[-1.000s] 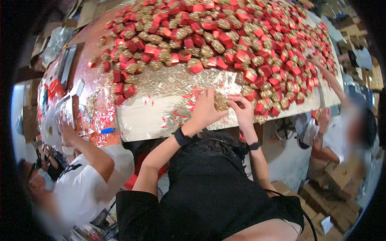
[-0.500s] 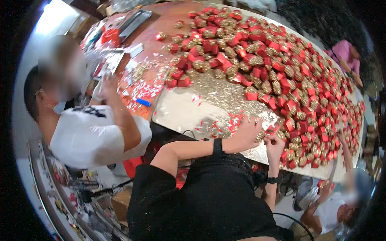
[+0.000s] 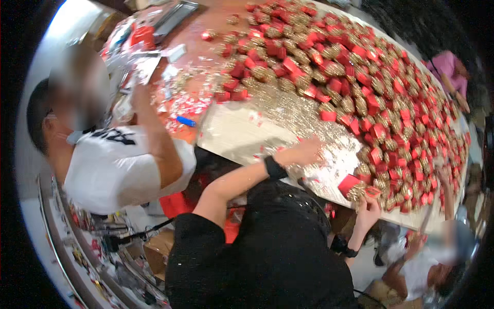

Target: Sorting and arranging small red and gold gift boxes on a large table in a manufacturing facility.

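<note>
My right hand [image 3: 366, 212] is closed on a small red-and-gold piece [image 3: 372, 192], pinched at its fingertips near the table's front edge. Just left of it, touching or almost touching, lies a red-and-gold ornament [image 3: 350, 185] with a square red end and a glittery gold body. My left hand [image 3: 304, 152] is over the tabletop among gold glitter and small red bits [image 3: 262, 152]. Motion smears its fingers, so whether they hold anything is unclear. A large heap of similar ornaments [image 3: 329, 67] spreads beyond both hands.
A co-worker in a white shirt [image 3: 123, 165] works at the left, beside a blue tool-like object [image 3: 186, 121] and paper scraps [image 3: 195, 103]. Another person in pink [image 3: 446, 69] stands at the far right. A third [image 3: 419, 270] is at the near right. A pale board [image 3: 226, 126] lies on the table.
My hands were together at a red-and-gold ornament and are now apart. The left has moved left and away from me; the right has moved right and nearer the edge.
</note>
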Demonstrator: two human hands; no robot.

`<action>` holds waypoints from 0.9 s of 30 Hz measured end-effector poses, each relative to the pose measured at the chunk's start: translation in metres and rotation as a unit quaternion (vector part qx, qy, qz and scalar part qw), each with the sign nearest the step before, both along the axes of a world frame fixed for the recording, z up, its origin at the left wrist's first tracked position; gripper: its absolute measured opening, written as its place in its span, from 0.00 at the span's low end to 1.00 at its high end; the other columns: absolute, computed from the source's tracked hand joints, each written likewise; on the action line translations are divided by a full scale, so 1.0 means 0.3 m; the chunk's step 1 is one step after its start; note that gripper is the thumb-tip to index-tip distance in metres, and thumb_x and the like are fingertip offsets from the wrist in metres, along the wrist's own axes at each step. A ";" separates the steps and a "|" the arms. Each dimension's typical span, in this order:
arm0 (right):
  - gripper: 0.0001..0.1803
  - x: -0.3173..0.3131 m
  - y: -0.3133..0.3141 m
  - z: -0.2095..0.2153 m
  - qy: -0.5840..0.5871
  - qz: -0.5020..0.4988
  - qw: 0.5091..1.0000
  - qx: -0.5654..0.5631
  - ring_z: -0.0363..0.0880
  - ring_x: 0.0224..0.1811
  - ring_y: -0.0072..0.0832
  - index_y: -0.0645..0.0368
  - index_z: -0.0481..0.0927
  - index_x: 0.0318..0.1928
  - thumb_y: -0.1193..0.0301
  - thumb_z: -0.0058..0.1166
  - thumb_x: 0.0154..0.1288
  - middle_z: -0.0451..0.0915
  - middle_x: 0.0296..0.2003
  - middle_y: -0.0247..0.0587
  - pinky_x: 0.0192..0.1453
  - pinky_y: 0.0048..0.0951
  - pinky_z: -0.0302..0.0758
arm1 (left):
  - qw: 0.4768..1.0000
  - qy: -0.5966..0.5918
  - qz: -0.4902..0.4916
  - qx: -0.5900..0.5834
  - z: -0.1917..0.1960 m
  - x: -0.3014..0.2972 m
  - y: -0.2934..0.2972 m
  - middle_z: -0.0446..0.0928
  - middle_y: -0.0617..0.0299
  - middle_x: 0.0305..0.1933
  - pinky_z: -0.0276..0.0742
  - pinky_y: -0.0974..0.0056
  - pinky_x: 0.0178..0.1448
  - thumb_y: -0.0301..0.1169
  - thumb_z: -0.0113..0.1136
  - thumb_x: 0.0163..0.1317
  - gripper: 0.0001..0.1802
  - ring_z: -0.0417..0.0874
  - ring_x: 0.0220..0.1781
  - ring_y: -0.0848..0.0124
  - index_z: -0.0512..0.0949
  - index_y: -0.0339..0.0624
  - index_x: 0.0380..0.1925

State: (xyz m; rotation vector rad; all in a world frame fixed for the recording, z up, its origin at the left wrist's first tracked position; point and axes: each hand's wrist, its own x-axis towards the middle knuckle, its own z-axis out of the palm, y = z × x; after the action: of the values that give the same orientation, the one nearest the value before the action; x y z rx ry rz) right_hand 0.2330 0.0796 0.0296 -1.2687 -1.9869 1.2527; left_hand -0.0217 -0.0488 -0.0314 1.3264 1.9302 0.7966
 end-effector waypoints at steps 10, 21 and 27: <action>0.15 0.880 -0.249 -0.599 -0.225 -0.163 0.954 0.114 0.76 0.32 0.37 0.65 0.78 0.37 0.65 0.53 0.55 0.79 0.32 0.46 0.38 0.30 0.71 | 0.953 0.227 0.117 -0.160 -0.292 -0.087 -0.103 0.69 0.48 0.42 0.71 0.55 0.42 0.43 0.59 0.48 0.28 0.73 0.41 0.53 0.67 0.34 0.43; 0.12 0.353 -0.009 -0.638 -0.267 0.191 0.929 -0.172 0.76 0.27 0.26 0.68 0.74 0.38 0.71 0.48 0.58 0.77 0.27 0.41 0.34 0.25 0.72 | 0.953 0.258 0.022 -0.159 -0.400 0.011 0.155 0.67 0.52 0.44 0.69 0.53 0.47 0.41 0.66 0.39 0.34 0.67 0.49 0.55 0.65 0.43 0.47; 0.34 -0.193 0.035 -0.418 0.049 0.267 0.955 -0.123 0.72 0.44 0.28 0.60 0.54 0.61 0.77 0.53 0.54 0.68 0.51 0.42 0.46 0.28 0.71 | 0.973 0.225 -0.006 0.047 -0.182 0.044 0.136 0.68 0.52 0.43 0.69 0.53 0.46 0.35 0.63 0.42 0.27 0.70 0.45 0.54 0.65 0.41 0.44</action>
State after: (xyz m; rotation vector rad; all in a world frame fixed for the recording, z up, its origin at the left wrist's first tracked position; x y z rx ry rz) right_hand 0.1751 0.0900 -0.0957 -0.7612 -2.2336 1.8234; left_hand -0.0085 -0.0081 -0.0862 1.6874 2.2479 0.6240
